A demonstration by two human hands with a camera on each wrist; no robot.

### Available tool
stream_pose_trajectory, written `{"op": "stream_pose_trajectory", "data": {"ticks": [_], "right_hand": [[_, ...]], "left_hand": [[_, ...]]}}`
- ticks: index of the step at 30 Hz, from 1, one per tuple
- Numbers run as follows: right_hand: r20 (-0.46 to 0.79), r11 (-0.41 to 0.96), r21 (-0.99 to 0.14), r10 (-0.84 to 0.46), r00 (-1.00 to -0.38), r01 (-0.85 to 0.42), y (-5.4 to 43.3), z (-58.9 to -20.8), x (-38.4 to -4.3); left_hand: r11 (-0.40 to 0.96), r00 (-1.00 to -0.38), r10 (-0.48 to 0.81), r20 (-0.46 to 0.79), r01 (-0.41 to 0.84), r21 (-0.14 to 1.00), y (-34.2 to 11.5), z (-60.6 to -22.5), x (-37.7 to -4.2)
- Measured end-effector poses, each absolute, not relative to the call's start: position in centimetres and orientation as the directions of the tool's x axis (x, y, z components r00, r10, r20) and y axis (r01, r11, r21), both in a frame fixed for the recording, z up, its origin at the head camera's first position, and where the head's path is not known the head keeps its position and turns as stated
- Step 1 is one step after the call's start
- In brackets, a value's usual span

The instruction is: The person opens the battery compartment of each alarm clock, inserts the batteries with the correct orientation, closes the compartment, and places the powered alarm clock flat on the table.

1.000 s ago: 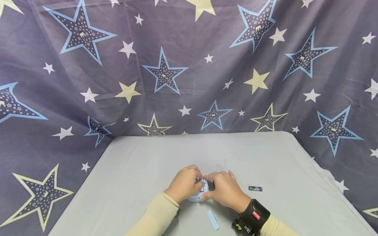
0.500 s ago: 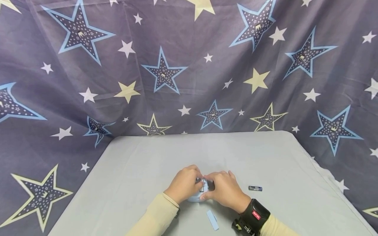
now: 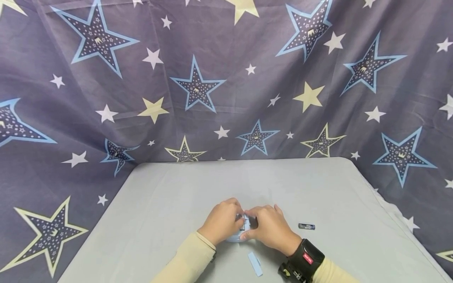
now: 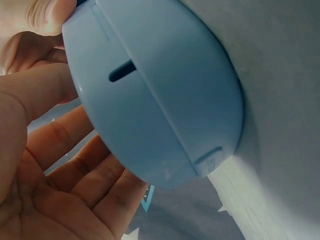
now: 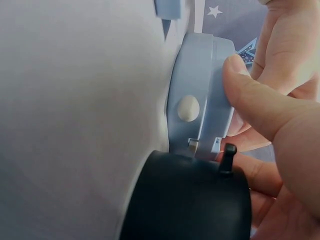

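Note:
A round light-blue plastic device (image 3: 233,238) stays low over the table, its battery compartment facing up between my hands. My left hand (image 3: 221,221) grips its left side, thumb and fingertips at the compartment; in the left wrist view a dark slot (image 4: 122,71) marks the device's side wall. From the right, my right hand (image 3: 271,228) holds the device, thumb on the near edge and index finger at the far edge. An oval white button (image 5: 188,108) shows on the side in the right wrist view. Fingers partly hide the compartment's inside.
A dark AA-type battery (image 3: 306,226) lies to the right of my right hand. Nearer the front, a narrow light-blue cover (image 3: 255,264) rests on the grey-white table (image 3: 159,196). A star-patterned curtain (image 3: 226,78) hangs behind and along both sides. A black wrist camera (image 5: 187,195) sits close beside the device.

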State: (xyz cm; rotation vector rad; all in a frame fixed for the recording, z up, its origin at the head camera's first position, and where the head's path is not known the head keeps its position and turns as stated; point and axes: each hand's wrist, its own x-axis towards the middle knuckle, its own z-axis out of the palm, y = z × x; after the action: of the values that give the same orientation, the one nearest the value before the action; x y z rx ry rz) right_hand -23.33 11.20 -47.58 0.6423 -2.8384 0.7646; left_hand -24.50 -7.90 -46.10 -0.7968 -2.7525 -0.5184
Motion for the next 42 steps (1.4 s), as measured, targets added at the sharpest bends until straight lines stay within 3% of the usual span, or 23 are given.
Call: {"op": "stream_pose_trajectory", "data": {"ticks": [13,42], "right_hand": [[0.238,0.778,-0.449,-0.370,-0.898,-0.440,11.23,-47.67,-23.35],[0.253,0.771,-0.447,-0.377,-0.891,-0.454,11.33,-47.69,-23.29]], "left_hand": [[0.790,-0.812,0.483,0.327,0.566,0.238,-7.87,-46.22,-24.38],[0.781,-0.817,0.463,0.344,0.559,0.278,-7.78,-46.16,-24.26]]}}
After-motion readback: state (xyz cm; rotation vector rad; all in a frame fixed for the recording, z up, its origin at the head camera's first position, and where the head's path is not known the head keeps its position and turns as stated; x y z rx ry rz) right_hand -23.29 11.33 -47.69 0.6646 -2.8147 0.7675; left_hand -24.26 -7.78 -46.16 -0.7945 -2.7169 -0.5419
